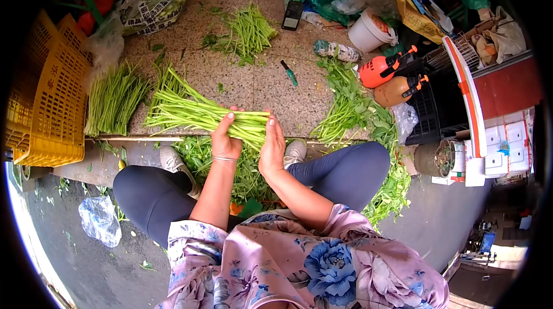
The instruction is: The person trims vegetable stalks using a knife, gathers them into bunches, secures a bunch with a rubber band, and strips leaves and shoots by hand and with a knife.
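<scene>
My left hand (pixel 226 136) is closed round a thick bundle of long green vegetable stems (pixel 190 110), its thumb lying across the top. The stems fan out to the left, over the step's edge. My right hand (pixel 272 145) rests with its fingers stretched out and its palm against the bundle's right-hand ends. Beside the bundle on the left lies a neat stack of similar stems (pixel 115 99). Farther back sits another pile of stems (pixel 250 29). Leafy greens (pixel 247 176) are heaped below my hands, between my legs.
Yellow crates (pixel 57 90) stand at the left. A green-and-black tool (pixel 290 73) lies on the stone step. To the right are leafy stalks (pixel 345 99), two spray bottles (pixel 380 71) (pixel 397 90) and a white bucket (pixel 368 31). A plastic bag (pixel 99 220) lies at lower left.
</scene>
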Available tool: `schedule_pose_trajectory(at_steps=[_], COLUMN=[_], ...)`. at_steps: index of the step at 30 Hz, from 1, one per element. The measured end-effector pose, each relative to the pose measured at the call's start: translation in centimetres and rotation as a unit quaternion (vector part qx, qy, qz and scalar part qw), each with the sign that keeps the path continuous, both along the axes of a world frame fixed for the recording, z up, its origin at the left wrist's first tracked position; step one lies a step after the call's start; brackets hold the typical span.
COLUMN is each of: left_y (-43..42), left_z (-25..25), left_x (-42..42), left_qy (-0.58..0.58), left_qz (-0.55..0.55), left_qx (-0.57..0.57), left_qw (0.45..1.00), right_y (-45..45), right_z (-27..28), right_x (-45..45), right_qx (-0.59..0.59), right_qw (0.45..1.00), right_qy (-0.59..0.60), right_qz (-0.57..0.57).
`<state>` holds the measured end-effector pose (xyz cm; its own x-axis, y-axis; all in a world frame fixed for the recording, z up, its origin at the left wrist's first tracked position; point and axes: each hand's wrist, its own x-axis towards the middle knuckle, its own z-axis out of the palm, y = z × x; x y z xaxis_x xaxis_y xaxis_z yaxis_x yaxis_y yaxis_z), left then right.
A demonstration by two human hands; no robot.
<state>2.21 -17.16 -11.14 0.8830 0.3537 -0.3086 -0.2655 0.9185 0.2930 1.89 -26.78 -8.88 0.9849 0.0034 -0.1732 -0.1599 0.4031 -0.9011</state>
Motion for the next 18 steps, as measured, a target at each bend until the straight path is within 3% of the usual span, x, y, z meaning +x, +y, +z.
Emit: schedule_pose_trajectory(at_steps=[10,18], left_y=[-0.4,0.0], left_z=[0.0,0.7], left_x=[-0.2,-0.2], left_qy=[0.012,0.01], left_qz=[-0.017,-0.015], left_qx=[-0.002,-0.009], left_qw=[1.0,1.0], right_y=[0.0,0.5], right_z=[-0.4,-0.3], right_x=[0.3,-0.2], right_qx=[-0.047,-0.101], right_qw=[0.999,0.992], right_qy=[-0.005,-0.076], right_qz=[-0.001,0.0])
